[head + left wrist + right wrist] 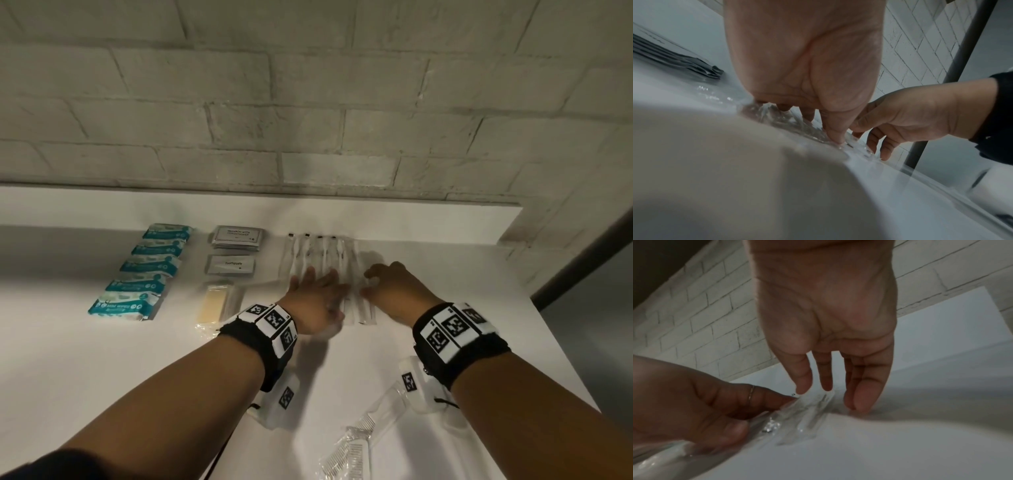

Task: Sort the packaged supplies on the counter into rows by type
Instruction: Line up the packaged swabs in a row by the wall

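Observation:
Several toothbrushes in clear wrappers [322, 253] lie side by side on the white counter [102, 359], heads toward the wall. My left hand [318, 291] lies flat on their near ends with straight fingers. My right hand [383, 284] touches the right edge of the row with relaxed, slightly bent fingers and holds nothing. In the left wrist view my left hand [824, 126] presses the crinkled clear wrappers [781, 116], with the right hand [910, 116] close beside it. The right wrist view has my right hand [830, 386] with fingers pointing down at the wrappers [809, 410], and the left hand [705, 402] beside them.
Teal wipe packs [144, 270] form a column at the left. Grey shampoo sachets [237, 236], toothpaste sachets [231, 265] and a wrapped yellow soap [215, 301] line up beside them. Wrapped combs [363, 442] lie near the counter's front right. A brick wall [308, 102] backs the counter.

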Demonstrator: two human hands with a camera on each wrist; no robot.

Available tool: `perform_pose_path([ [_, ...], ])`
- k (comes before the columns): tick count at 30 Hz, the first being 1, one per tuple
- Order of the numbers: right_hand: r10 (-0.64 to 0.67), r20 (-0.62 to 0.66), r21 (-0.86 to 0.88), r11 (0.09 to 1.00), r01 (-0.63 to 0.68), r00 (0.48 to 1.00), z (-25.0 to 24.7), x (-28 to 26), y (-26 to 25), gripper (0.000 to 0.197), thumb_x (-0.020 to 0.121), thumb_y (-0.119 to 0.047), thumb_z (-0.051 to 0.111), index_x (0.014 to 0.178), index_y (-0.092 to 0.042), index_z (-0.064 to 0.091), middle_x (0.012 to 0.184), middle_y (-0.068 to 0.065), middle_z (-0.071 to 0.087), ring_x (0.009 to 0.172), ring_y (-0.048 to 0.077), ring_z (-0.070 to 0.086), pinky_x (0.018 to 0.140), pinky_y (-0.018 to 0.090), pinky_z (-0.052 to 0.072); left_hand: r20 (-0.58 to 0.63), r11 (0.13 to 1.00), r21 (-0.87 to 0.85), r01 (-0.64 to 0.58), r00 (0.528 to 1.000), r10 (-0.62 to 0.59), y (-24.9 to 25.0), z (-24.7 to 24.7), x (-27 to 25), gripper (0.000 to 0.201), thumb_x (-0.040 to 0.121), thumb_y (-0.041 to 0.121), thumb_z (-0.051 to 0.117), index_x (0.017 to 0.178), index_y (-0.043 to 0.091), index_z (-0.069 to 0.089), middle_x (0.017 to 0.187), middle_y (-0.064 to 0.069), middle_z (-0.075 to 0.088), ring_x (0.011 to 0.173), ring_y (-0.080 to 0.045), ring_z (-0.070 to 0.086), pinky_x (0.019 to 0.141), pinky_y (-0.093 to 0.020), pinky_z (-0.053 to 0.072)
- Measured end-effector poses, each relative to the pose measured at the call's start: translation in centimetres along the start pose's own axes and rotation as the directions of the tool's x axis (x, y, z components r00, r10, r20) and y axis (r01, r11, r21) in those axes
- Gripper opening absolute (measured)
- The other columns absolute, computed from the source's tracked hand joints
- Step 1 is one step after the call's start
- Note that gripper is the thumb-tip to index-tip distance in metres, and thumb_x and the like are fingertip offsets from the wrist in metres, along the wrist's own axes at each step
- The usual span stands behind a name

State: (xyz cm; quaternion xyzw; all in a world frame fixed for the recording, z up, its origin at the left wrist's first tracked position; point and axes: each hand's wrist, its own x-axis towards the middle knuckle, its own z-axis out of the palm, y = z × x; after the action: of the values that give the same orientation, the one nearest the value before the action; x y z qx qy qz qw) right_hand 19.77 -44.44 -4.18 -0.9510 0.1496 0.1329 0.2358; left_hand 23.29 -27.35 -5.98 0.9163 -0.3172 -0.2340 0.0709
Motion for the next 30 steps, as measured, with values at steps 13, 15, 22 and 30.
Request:
perform_pose_path([
  [13, -0.177, 0.065, -0.183, 0.965, 0.187, 0.982, 0.1, 1.1, -0.3, 0.071, 0.089, -0.035, 0.059, 0.151, -0.026, 0.026, 0.159, 0.003, 0.017, 0.144, 0.025, 0.024, 0.115, 0.037, 0.028, -0.064, 0.996, 0.007, 0.084, 0.994, -0.083, 0.2, -0.1, 0.1, 0.088, 0.079, 0.064, 0.056, 0.149, 0.045, 0.005, 0.161, 0.004, -0.012, 0.145, -0.035, -0.020, 0.112, -0.060, -0.011],
  [15, -0.208, 0.151, -0.154, 0.961, 0.231, 0.966, 0.2, 1.4, -0.2, 0.078, 0.085, -0.030, 0.066, 0.151, -0.023, 0.026, 0.161, -0.001, 0.010, 0.147, 0.016, 0.016, 0.117, 0.033, 0.024, -0.044, 0.994, 0.041, 0.099, 0.994, -0.098, 0.0, -0.2, 0.1, 0.089, 0.081, 0.059, 0.057, 0.150, 0.042, 0.004, 0.161, 0.004, -0.011, 0.146, -0.035, -0.017, 0.112, -0.063, -0.008],
  [22, -0.190, 0.222, -0.257, 0.935, 0.245, 0.956, 0.6, 1.8, -0.9, 0.082, 0.082, -0.030, 0.069, 0.152, -0.020, 0.025, 0.162, 0.001, 0.007, 0.147, 0.017, 0.017, 0.116, 0.032, 0.026, -0.031, 0.995, -0.014, 0.103, 0.994, -0.104, 0.1, -0.3, 0.6, 0.092, 0.080, 0.046, 0.063, 0.150, 0.042, 0.004, 0.162, 0.002, -0.009, 0.147, -0.036, -0.011, 0.114, -0.060, 0.004],
  [30, -0.108, 0.137, 0.143, 0.986, 0.088, 0.985, -1.5, -1.8, 0.8, 0.069, 0.087, -0.017, 0.067, 0.147, -0.017, 0.035, 0.145, 0.004, 0.046, 0.121, 0.019, 0.051, 0.086, 0.017, 0.041, -0.150, 0.998, -0.056, 0.014, 0.988, -0.023, 0.8, -0.6, -2.2, 0.081, 0.086, 0.053, 0.057, 0.152, 0.031, 0.016, 0.162, -0.005, 0.003, 0.148, -0.035, -0.001, 0.119, -0.051, 0.007],
])
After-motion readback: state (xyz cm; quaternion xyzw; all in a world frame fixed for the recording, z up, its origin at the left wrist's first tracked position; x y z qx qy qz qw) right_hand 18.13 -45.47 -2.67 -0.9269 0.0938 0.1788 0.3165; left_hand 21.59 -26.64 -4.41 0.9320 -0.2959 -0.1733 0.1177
